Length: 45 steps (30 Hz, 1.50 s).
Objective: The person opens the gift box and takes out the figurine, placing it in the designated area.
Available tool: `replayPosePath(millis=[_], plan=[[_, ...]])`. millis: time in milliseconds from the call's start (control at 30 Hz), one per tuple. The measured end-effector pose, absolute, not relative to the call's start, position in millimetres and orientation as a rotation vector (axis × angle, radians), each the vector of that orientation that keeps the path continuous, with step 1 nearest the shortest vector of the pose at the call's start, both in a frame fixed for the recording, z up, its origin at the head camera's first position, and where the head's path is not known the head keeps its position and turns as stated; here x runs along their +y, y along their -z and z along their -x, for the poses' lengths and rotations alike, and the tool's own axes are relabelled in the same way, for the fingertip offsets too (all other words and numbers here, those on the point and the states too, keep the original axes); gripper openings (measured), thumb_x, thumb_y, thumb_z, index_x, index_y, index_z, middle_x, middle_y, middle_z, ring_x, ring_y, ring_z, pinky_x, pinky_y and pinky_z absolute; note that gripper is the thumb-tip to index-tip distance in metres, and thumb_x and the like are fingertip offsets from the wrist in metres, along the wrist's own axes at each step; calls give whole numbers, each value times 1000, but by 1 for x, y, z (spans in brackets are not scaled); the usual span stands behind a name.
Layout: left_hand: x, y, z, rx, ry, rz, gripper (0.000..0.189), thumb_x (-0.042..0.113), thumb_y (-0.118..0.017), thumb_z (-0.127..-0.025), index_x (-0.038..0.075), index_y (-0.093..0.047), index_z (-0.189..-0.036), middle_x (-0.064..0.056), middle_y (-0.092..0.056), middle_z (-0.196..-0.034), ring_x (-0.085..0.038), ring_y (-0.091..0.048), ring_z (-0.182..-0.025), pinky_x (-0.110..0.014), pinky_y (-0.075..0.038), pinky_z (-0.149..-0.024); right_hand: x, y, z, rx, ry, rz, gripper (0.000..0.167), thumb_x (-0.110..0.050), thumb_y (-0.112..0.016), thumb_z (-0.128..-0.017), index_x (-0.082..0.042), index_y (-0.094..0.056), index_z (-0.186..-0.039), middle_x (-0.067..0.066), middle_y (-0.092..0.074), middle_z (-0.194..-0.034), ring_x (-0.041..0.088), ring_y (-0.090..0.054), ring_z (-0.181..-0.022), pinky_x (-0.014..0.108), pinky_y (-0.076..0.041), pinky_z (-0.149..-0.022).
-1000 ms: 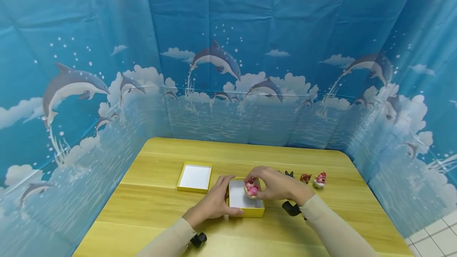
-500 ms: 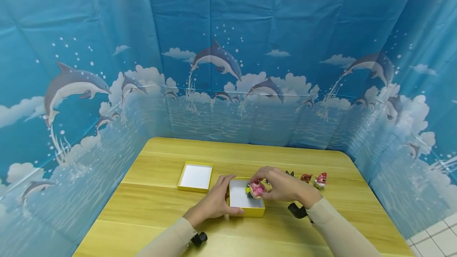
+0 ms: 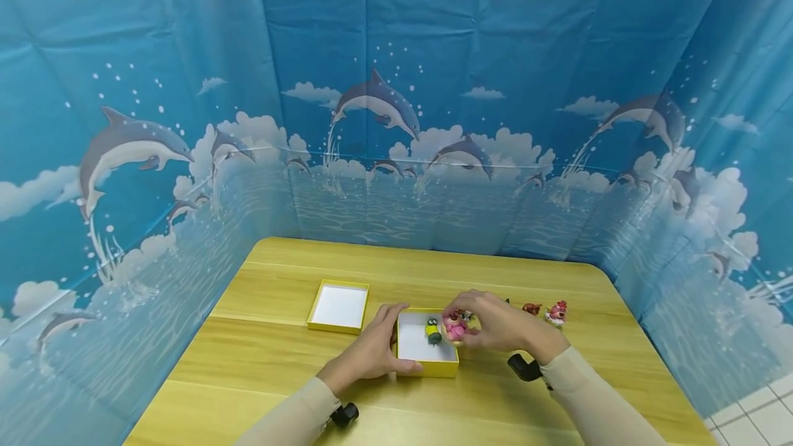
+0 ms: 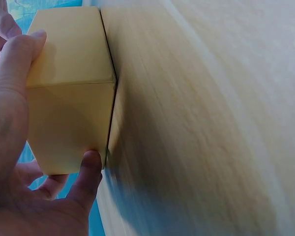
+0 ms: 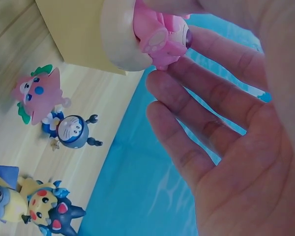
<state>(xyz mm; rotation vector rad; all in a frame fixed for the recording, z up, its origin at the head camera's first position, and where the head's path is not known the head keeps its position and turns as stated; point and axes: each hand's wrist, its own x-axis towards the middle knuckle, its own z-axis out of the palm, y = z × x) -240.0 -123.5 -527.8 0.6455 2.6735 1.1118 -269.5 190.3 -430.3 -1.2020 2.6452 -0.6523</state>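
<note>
My left hand (image 3: 372, 351) grips an open yellow box (image 3: 434, 369) at its left side, thumb on the near side. The left wrist view shows thumb and fingers against the box's outer walls (image 4: 71, 115). Inside the white interior lies a small green-and-yellow figurine (image 3: 433, 332). A pink bear figurine (image 3: 455, 327) with a pale round base is pinched in my right hand (image 3: 498, 324), over the box's right edge. From the right wrist, the bear (image 5: 160, 37) hangs beside the box wall, its pale base towards the box; the other fingers extend loosely.
Left of the box sits a shallow yellow lid (image 3: 339, 306), white inside up. A brown figurine (image 3: 531, 309) and a pink one with a red top (image 3: 557, 312) stand right. The right wrist view shows a pink star figurine (image 5: 38, 96) and a blue cat figurine (image 5: 74, 130).
My right hand has moved right with the pink bear, from over the box's inside to its right edge. The green-and-yellow figurine has come into sight. My left hand has stayed put.
</note>
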Motion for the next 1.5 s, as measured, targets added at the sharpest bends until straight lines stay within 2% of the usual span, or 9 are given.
replayPosePath(millis=[133, 300, 633, 833, 967, 1200, 1433, 1500], plan=[[-122, 527, 241, 2680, -1110, -644, 130, 63, -101, -87, 14, -30, -184, -17, -44, -179, -36, -59, -154, -59, -54, -130, 195, 431, 268, 2669, 630, 1183, 42, -6, -82, -102, -19, -80, -142, 1, -80, -139, 19, -74, -122, 51, -65, -101], [-122, 527, 240, 2669, -1122, -635, 130, 62, -102, -87, 14, -30, -184, -17, -44, -179, -36, -58, -156, -60, -52, -131, 200, 432, 267, 2698, 609, 1179, 41, -9, -84, -101, -23, -80, -140, -1, -80, -138, 24, -76, -125, 52, -66, -105], [-123, 527, 240, 2665, -1131, -645, 129, 59, -103, -87, 13, -30, -184, -17, -44, -178, -34, -60, -152, -58, -55, -128, 212, 430, 263, 2723, 611, 1106, 40, -18, -89, -103, -16, -80, -143, 3, -79, -143, 33, -75, -133, 59, -65, -111], [-123, 527, 240, 2676, -1122, -650, 130, 60, -102, -87, 14, -30, -184, -17, -43, -179, -36, -60, -153, -59, -55, -128, 221, 430, 262, 2763, 610, 1138, 41, -16, -89, -103, -15, -80, -142, 5, -80, -143, 35, -76, -132, 59, -65, -109], [-124, 528, 241, 2667, -1119, -647, 129, 61, -101, -88, 15, -29, -185, -16, -42, -180, -37, -58, -156, -60, -54, -129, 228, 430, 262, 2783, 610, 1130, 43, -10, -88, -100, -17, -80, -142, 5, -81, -143, 34, -77, -131, 57, -66, -108], [-123, 530, 241, 2662, -1120, -654, 129, 61, -101, -89, 15, -28, -185, -16, -41, -181, -39, -56, -160, -61, -53, -130, 242, 433, 261, 2789, 646, 1105, 43, -11, -89, -99, -18, -81, -141, 4, -82, -139, 30, -77, -124, 56, -67, -102], [-123, 529, 242, 2661, -1122, -652, 129, 61, -101, -89, 15, -29, -185, -16, -41, -181, -38, -57, -158, -60, -54, -129, 255, 432, 260, 2818, 623, 1049, 46, -11, -91, -98, -19, -81, -142, 2, -82, -140, 33, -78, -128, 59, -66, -106], [-124, 529, 242, 2659, -1127, -651, 129, 61, -101, -89, 15, -29, -185, -16, -41, -182, -39, -56, -159, -61, -54, -129, 259, 432, 259, 2825, 621, 1028, 45, -12, -92, -98, -19, -81, -141, 1, -82, -138, 31, -78, -126, 56, -67, -105]])
